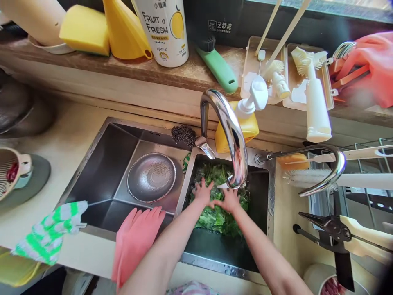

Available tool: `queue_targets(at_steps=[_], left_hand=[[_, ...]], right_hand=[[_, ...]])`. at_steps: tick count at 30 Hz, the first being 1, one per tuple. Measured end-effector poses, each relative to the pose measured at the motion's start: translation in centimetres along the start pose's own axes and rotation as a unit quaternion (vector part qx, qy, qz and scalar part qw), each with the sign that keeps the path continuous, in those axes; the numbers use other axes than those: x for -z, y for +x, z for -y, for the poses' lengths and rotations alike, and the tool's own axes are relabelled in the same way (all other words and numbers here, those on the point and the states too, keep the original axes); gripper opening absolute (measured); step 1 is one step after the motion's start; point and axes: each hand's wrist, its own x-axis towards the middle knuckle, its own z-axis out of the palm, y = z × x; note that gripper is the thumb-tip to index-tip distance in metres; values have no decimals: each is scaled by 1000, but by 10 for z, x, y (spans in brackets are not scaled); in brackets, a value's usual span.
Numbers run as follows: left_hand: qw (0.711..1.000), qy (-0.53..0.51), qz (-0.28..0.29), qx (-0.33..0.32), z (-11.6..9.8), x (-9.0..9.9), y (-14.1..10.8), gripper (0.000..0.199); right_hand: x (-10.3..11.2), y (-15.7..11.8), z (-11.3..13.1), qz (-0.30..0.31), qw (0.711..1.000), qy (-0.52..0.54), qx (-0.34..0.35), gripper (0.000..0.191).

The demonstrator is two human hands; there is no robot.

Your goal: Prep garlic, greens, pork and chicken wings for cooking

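Note:
Green leafy vegetables point(217, 219) lie in water in the right sink basin point(227, 252). On top of the leaves at the left rests my left hand point(203, 193), its fingers spread and holding nothing. Close beside it, my right hand point(229, 200) is also spread over the leaves, its fingertips under the faucet's end. The curved chrome faucet point(229, 123) arches over the basin, with water at its mouth. Thumbs of both hands nearly meet.
A metal strainer point(152, 177) sits in the left basin. Pink gloves point(135, 237) hang over its front edge, beside a striped cloth point(52, 233). Behind the faucet stands a yellow pump bottle point(245, 127). Scissors point(337, 227) and a knife lie right.

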Motion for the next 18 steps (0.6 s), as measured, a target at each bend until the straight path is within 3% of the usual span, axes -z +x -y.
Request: queue_targets(at_steps=[3,5,6,8,10,12,14,16,18], left_hand=[[1000,-23,-10,10,11,-33,-18,103],[998,-52,-14,11,13,-47,-26,79],[998,-68,-11,5,12,-49,-29,68],[995,-100,-14,-24,9,-45,-31,55],[990,-121,-36,-57,5,-32,-32,52],[987,-128,-73,-69,1,-20,-32,56],[991,-89,-91,-28,-2,-13,-33,70],[996,-29,-83,23,-6,-10,-34,83],[996,12,-81,35,-10,-5,-31,78]], right_hand=[[-46,-35,5,-63,991,23,-116,85],[-62,-50,4,-72,978,78,-178,78],[-63,-54,2,-61,976,110,-176,71],[-50,-54,-7,-42,979,158,-125,57],[-24,-44,-19,-51,980,174,-82,51],[4,-27,-25,-83,978,172,-80,56],[21,-10,-20,-124,975,148,-114,69],[18,2,-5,-143,974,98,-148,75],[1,5,9,-123,987,30,-99,71]])
